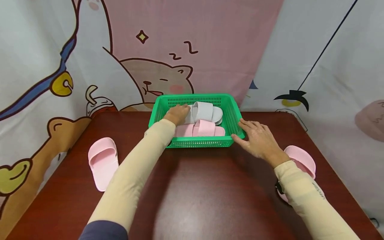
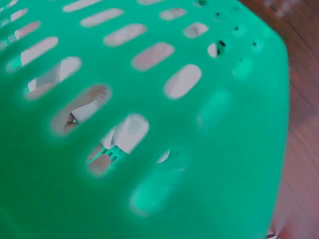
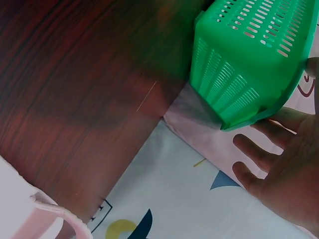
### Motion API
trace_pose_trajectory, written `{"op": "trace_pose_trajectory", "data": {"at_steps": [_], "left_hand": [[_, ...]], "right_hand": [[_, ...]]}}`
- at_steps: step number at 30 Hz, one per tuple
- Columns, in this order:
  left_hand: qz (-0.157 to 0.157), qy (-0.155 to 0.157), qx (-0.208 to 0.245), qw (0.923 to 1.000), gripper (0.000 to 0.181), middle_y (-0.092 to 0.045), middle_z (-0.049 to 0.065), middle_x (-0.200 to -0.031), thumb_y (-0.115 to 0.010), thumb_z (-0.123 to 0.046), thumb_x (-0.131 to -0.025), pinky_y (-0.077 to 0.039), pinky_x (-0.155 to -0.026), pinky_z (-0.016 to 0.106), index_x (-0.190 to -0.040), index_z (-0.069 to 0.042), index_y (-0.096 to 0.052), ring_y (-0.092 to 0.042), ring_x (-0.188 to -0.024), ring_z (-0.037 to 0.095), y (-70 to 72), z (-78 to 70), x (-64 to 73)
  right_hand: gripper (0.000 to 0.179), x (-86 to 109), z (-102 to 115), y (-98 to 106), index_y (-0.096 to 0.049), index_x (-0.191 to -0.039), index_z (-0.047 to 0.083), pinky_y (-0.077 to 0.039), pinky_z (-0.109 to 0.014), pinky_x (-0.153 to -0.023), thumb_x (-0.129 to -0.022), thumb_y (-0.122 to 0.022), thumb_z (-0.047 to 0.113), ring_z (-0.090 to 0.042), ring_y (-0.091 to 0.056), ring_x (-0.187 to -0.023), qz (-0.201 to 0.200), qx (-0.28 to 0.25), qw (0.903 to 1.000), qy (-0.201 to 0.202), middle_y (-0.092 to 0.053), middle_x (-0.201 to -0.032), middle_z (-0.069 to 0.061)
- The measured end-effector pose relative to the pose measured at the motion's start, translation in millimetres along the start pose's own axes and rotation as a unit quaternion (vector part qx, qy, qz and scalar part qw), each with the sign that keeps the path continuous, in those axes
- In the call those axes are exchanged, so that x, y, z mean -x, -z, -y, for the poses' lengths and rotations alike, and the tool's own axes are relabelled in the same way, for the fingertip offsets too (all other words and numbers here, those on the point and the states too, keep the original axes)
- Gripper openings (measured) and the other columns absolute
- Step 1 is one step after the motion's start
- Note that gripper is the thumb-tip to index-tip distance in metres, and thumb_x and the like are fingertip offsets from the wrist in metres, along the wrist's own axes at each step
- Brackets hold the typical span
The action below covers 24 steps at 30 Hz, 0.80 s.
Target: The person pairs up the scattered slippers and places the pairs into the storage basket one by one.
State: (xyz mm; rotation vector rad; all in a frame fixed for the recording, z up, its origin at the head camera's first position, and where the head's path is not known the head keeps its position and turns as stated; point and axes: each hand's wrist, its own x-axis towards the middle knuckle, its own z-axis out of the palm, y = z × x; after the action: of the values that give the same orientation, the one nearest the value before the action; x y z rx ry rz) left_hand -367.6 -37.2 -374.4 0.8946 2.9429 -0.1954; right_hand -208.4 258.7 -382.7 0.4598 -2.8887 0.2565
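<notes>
A green plastic basket (image 1: 195, 143) stands at the far side of the table. Inside, white slippers (image 1: 204, 111) lie behind pink slippers (image 1: 205, 129). My left hand (image 1: 177, 114) reaches over the front rim into the basket, its fingers at the left end of the white slippers; whether they grip one is hidden. The basket's slotted wall (image 2: 224, 164) fills the left wrist view. With fingers spread, my right hand (image 1: 255, 137) touches the basket's right front corner; the right wrist view shows the thumb and a finger against the green rim (image 3: 294, 89).
A single pink slipper (image 1: 103, 163) lies on the table's left side. Another pink slipper (image 1: 301, 160) lies at the right, partly covered by my right forearm. A printed cloth (image 1: 222, 50) hangs behind the brown table (image 1: 192, 200).
</notes>
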Motion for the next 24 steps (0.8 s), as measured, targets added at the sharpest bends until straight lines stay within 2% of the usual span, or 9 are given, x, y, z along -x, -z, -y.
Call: {"op": "trace_pose_trajectory", "data": {"at_steps": [2,9,14,17,20,22,24], "left_hand": [[-0.013,0.002,-0.008,0.9999,0.042,-0.052,0.015,-0.145,-0.053,-0.005,-0.104,-0.048,-0.100,0.050,-0.146,-0.002,-0.051,-0.052,-0.127,0.038,0.5,-3.6,1.3],[-0.023,0.024,-0.070,0.9970,0.043,-0.048,0.016,-0.146,-0.044,-0.006,-0.107,-0.052,-0.095,0.047,-0.150,-0.002,-0.047,-0.046,-0.131,0.037,-2.9,-14.5,5.2],[-0.025,0.013,-0.086,0.9959,0.042,-0.048,0.016,-0.144,-0.041,-0.008,-0.109,-0.051,-0.096,0.047,-0.150,0.000,-0.045,-0.047,-0.129,0.036,-6.1,-14.3,4.5],[-0.014,0.011,-0.072,0.9972,0.045,-0.048,0.016,-0.144,-0.046,-0.014,-0.108,-0.047,-0.100,0.050,-0.151,-0.002,-0.044,-0.046,-0.131,0.035,-8.2,-6.8,6.1],[-0.008,0.016,-0.032,0.9993,0.049,-0.049,0.014,-0.146,-0.052,-0.019,-0.105,-0.042,-0.104,0.051,-0.151,-0.005,-0.045,-0.045,-0.133,0.034,-8.2,4.6,9.0],[-0.013,0.016,-0.001,0.9998,0.050,-0.049,0.013,-0.145,-0.055,-0.023,-0.103,-0.041,-0.105,0.052,-0.150,-0.007,-0.046,-0.045,-0.133,0.034,-4.5,11.5,12.3],[-0.032,0.010,0.023,0.9992,0.050,-0.051,0.012,-0.144,-0.058,-0.025,-0.102,-0.040,-0.105,0.052,-0.149,-0.008,-0.049,-0.046,-0.132,0.033,3.2,16.6,17.7]], "right_hand": [[0.076,0.5,-1,1,-0.049,-0.149,-0.001,-0.028,-0.063,-0.109,-0.100,-0.050,0.057,-0.043,-0.038,-0.139,0.000,0.001,1.0000,-0.002,-0.042,-0.155,-0.018],[0.075,2.7,1,-2,-0.046,-0.151,0.000,-0.026,-0.064,-0.109,-0.102,-0.046,0.057,-0.043,-0.038,-0.138,-0.003,-0.004,1.0000,-0.006,-0.039,-0.158,-0.017],[0.074,3.1,2,-4,-0.043,-0.152,0.000,-0.021,-0.067,-0.108,-0.103,-0.043,0.056,-0.044,-0.036,-0.138,0.000,0.000,0.9999,-0.015,-0.037,-0.159,-0.017],[0.075,1.9,3,-4,-0.044,-0.152,0.000,-0.021,-0.067,-0.108,-0.102,-0.043,0.056,-0.044,-0.036,-0.138,0.006,-0.003,0.9999,-0.016,-0.037,-0.158,-0.017],[0.075,-0.1,3,-2,-0.046,-0.151,0.002,-0.022,-0.067,-0.107,-0.101,-0.045,0.059,-0.043,-0.036,-0.139,0.009,-0.012,0.9997,-0.018,-0.039,-0.157,-0.016],[0.075,-0.9,2,0,-0.048,-0.149,0.003,-0.023,-0.066,-0.107,-0.100,-0.048,0.060,-0.043,-0.036,-0.139,0.005,-0.025,0.9994,-0.023,-0.041,-0.156,-0.015],[0.073,-0.9,0,4,-0.051,-0.146,0.004,-0.023,-0.066,-0.106,-0.099,-0.052,0.059,-0.042,-0.036,-0.138,-0.008,-0.045,0.9986,-0.027,-0.044,-0.152,-0.016]]}}
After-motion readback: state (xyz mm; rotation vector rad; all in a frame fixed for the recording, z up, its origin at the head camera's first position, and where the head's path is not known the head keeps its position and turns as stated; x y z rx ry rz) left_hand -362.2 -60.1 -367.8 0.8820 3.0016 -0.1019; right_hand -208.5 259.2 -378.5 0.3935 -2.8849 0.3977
